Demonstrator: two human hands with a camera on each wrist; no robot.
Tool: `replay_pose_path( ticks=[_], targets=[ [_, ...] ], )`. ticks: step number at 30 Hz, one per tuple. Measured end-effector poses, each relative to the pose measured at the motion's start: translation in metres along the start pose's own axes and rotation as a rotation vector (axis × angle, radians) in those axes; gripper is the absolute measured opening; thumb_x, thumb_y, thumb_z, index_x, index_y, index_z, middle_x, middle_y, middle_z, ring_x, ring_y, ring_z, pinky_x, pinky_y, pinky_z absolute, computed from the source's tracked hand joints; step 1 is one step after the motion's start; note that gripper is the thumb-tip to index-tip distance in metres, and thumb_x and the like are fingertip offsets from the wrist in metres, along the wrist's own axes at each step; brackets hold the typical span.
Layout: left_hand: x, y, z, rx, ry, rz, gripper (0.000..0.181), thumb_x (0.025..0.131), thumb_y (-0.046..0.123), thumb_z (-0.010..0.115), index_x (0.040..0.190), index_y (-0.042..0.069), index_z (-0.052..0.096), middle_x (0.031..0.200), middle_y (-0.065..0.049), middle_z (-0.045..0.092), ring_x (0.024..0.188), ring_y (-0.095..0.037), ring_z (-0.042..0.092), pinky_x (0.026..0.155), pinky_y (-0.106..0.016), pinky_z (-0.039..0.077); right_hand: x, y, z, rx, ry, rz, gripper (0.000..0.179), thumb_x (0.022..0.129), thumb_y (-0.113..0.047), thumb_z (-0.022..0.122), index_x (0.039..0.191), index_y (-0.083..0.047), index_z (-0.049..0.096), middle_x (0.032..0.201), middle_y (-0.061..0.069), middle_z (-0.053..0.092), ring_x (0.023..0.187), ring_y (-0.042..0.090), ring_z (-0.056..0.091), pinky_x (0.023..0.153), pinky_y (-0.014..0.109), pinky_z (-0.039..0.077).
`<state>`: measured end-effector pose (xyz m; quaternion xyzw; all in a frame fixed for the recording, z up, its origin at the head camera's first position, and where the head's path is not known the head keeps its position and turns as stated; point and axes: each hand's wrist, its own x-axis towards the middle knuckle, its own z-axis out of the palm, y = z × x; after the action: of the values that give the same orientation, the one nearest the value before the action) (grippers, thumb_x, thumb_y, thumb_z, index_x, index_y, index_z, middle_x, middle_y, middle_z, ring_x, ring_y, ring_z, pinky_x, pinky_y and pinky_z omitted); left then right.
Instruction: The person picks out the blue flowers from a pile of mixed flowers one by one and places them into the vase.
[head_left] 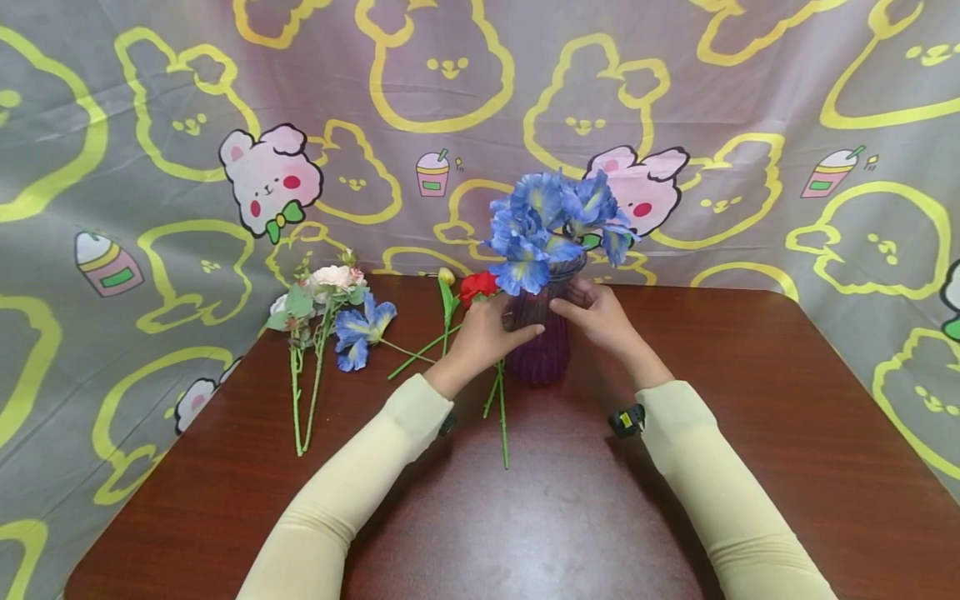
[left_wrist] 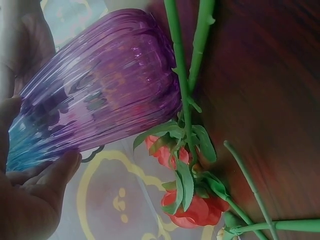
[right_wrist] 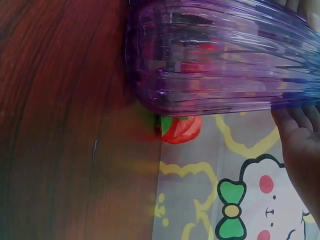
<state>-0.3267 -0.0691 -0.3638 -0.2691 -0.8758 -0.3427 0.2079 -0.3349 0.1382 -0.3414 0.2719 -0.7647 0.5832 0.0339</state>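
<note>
A ribbed glass vase (head_left: 542, 346), purple below and bluish toward its neck, stands between my two hands with a bunch of blue artificial irises (head_left: 540, 221) at its mouth. From the left, my left hand (head_left: 480, 337) holds its upper part, thumb across the front. My right hand (head_left: 603, 317) grips the opposite side near the neck. Both wrist views show fingers against the glass: the left hand (left_wrist: 37, 200) close to the bluish end, the right hand (right_wrist: 306, 150) along the side. Red flowers (left_wrist: 195, 207) lie beside the vase, their green stems passing near its base.
On the wooden table (head_left: 750, 417), a loose blue iris (head_left: 363, 329) lies left of the hands. Farther left are pale pink roses (head_left: 333, 282) with long stems. A yellow bud (head_left: 446, 275) lies near the back edge. A patterned cloth (head_left: 450, 83) hangs behind.
</note>
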Motion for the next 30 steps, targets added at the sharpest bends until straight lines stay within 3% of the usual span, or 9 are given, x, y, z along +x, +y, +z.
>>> replay_pose_path(
  ticks=[11, 19, 21, 24, 28, 30],
  targets=[
    [0.0, 0.001, -0.002, 0.017, -0.015, -0.019, 0.062, 0.081, 0.037, 0.08, 0.13, 0.004, 0.057, 0.117, -0.012, 0.067, 0.097, -0.021, 0.068, 0.079, -0.032, 0.055, -0.001, -0.001, 0.0, -0.006, -0.009, -0.009, 0.048, 0.095, -0.003, 0.06, 0.139, 0.009, 0.045, 0.138, 0.025, 0.05, 0.128, 0.034, 0.047, 0.103, 0.044, 0.04],
    [0.003, 0.001, -0.007, 0.028, -0.035, -0.015, 0.053, 0.08, 0.037, 0.081, 0.116, 0.003, 0.063, 0.093, -0.008, 0.069, 0.082, -0.02, 0.066, 0.07, -0.034, 0.052, -0.002, 0.0, -0.001, -0.035, -0.017, -0.02, 0.05, 0.096, -0.004, 0.059, 0.141, 0.009, 0.043, 0.14, 0.025, 0.047, 0.13, 0.035, 0.045, 0.103, 0.047, 0.039],
    [0.003, 0.001, -0.008, 0.024, -0.043, -0.016, 0.054, 0.08, 0.036, 0.081, 0.118, 0.004, 0.063, 0.1, -0.01, 0.069, 0.087, -0.021, 0.067, 0.074, -0.034, 0.054, -0.002, 0.0, -0.001, -0.038, -0.017, -0.02, 0.05, 0.096, -0.004, 0.059, 0.141, 0.009, 0.043, 0.14, 0.025, 0.047, 0.13, 0.036, 0.045, 0.103, 0.047, 0.039],
    [0.004, 0.0, -0.013, 0.022, -0.054, -0.029, 0.046, 0.081, 0.036, 0.08, 0.112, 0.004, 0.066, 0.099, -0.009, 0.069, 0.088, -0.023, 0.066, 0.074, -0.035, 0.053, -0.002, 0.0, -0.001, -0.036, -0.014, -0.015, 0.049, 0.096, -0.004, 0.06, 0.14, 0.009, 0.044, 0.139, 0.025, 0.048, 0.13, 0.036, 0.045, 0.103, 0.047, 0.039],
    [0.004, -0.001, -0.023, 0.006, -0.062, -0.061, 0.033, 0.084, 0.035, 0.077, 0.095, 0.005, 0.069, 0.086, -0.006, 0.068, 0.081, -0.025, 0.063, 0.07, -0.037, 0.051, -0.002, 0.001, -0.001, -0.019, -0.007, -0.012, 0.048, 0.095, -0.003, 0.06, 0.139, 0.01, 0.044, 0.139, 0.026, 0.048, 0.13, 0.035, 0.045, 0.103, 0.047, 0.039],
    [0.004, -0.003, -0.03, -0.005, -0.065, -0.079, 0.032, 0.086, 0.034, 0.076, 0.095, 0.005, 0.07, 0.088, -0.007, 0.068, 0.084, -0.027, 0.064, 0.073, -0.037, 0.051, -0.001, 0.002, -0.001, -0.007, -0.006, -0.012, 0.048, 0.095, -0.002, 0.06, 0.139, 0.01, 0.044, 0.139, 0.026, 0.047, 0.13, 0.035, 0.044, 0.104, 0.046, 0.038]
  ],
)
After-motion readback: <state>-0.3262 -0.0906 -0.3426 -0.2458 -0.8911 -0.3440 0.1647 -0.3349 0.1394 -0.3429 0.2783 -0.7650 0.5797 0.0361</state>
